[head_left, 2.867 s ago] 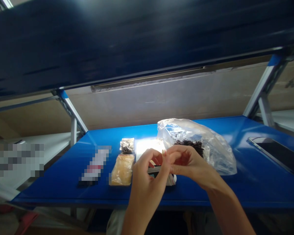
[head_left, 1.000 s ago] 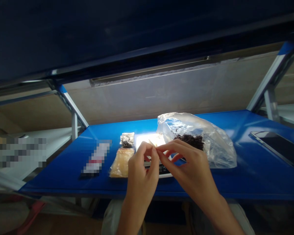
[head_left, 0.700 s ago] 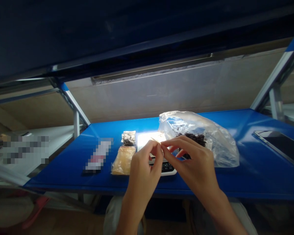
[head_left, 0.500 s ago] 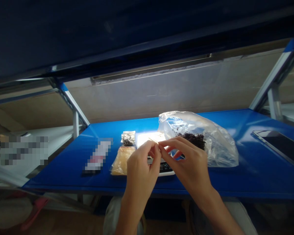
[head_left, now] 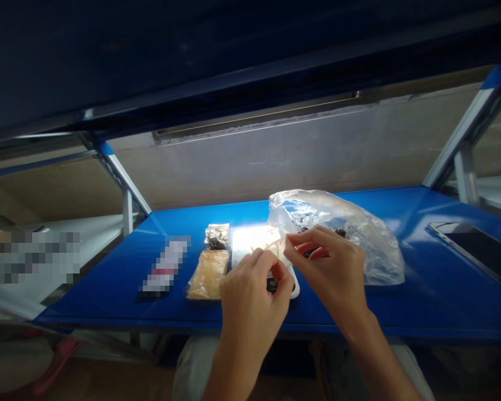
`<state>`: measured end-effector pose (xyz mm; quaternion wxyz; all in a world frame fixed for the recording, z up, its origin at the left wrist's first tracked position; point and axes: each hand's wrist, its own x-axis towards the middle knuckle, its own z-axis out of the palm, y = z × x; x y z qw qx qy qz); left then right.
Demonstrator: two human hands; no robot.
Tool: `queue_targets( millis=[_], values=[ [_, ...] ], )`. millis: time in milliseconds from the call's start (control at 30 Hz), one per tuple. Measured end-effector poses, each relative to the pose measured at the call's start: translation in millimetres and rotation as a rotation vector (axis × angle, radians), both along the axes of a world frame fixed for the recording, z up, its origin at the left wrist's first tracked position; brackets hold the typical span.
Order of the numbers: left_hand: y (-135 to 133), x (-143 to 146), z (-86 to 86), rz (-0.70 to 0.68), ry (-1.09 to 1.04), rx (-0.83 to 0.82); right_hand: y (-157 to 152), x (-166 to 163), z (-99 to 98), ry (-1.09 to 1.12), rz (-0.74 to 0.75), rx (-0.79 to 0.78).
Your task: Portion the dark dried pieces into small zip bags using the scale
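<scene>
My left hand (head_left: 253, 289) and my right hand (head_left: 332, 267) are raised over the front of the blue table (head_left: 421, 301), both pinching a small clear plastic bag (head_left: 274, 249) between thumb and fingers. Under the hands lies a white digital scale (head_left: 250, 242) with a brightly lit top. Just behind my right hand sits a large clear plastic bag (head_left: 359, 234) holding dark dried bits.
A stack of small yellowish bags (head_left: 207, 274) and a little filled bag of dark bits (head_left: 217, 235) lie left of the scale. A blurred flat item (head_left: 165, 267) lies further left. A phone (head_left: 476, 253) rests at the right. A dark shelf (head_left: 234, 55) hangs overhead.
Both hands have moved slightly forward and down over the scale while keeping hold of the small bag. My left hand has turned so its back faces me.
</scene>
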<state>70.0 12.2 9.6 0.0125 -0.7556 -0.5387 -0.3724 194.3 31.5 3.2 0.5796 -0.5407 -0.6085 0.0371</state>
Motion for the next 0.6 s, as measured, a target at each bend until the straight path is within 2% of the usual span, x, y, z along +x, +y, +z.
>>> queue_targets(
  millis=[100, 167, 367, 467, 600],
  values=[
    [2, -2, -0.6, 0.002, -0.022, -0.028, 1, 7, 4.1, 0.060, -0.023, -0.044],
    [3, -6, 0.2, -0.008, -0.066, -0.041, 1, 10, 6.3, 0.096, 0.014, -0.086],
    [3, -11, 0.9, -0.065, -0.291, 0.018, 3, 18, 8.2, 0.174, 0.264, -0.266],
    [5, -13, -0.3, -0.075, -0.284, 0.104, 4, 23, 7.5, 0.122, 0.325, -0.352],
    [8, -18, -0.3, -0.114, -0.237, 0.147, 4, 30, 7.3, 0.076, 0.494, -0.466]
  ],
)
